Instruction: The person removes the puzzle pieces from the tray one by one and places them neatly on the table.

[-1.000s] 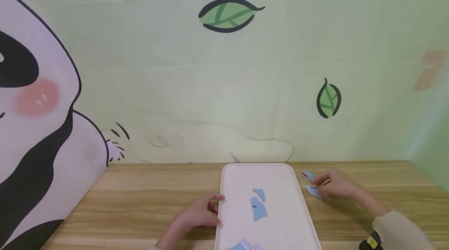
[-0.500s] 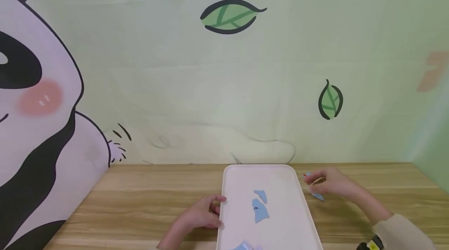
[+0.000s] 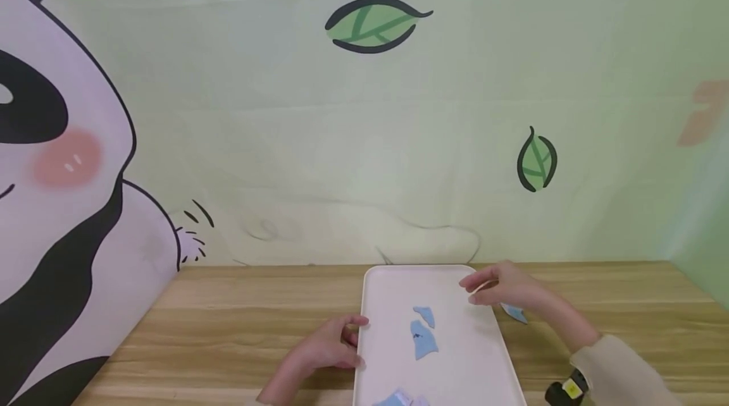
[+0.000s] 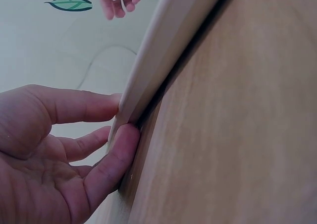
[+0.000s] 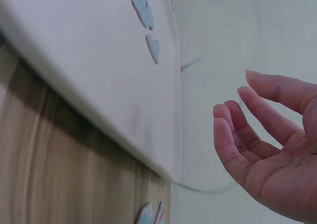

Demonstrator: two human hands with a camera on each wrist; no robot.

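A white tray [image 3: 387,292] lies on the wooden table. My left hand [image 3: 327,344] holds its left rim; in the left wrist view the thumb [image 4: 119,152] and index finger [image 4: 89,106] pinch the edge. My right hand [image 3: 504,284] hovers over the tray's far right corner, fingers apart and nothing between them, as the right wrist view [image 5: 277,144] confirms. Two flat blue pieces with irregular edges, like puzzle pieces, lie mid-tray: a small one [image 3: 424,315] and a larger one [image 3: 424,341]. More pieces [image 3: 395,398] show at the near edge, partly cut off.
Right of the tray, a blue piece [image 3: 514,313] lies on the table [image 3: 273,292], partly behind the right hand. Beside it in the right wrist view is a second piece [image 5: 160,214] with some red. A printed wall [image 3: 285,140] stands behind the table.
My right hand has moved left from the loose pieces on the table to above the tray's corner, carrying nothing visible. The left hand stays on the rim.
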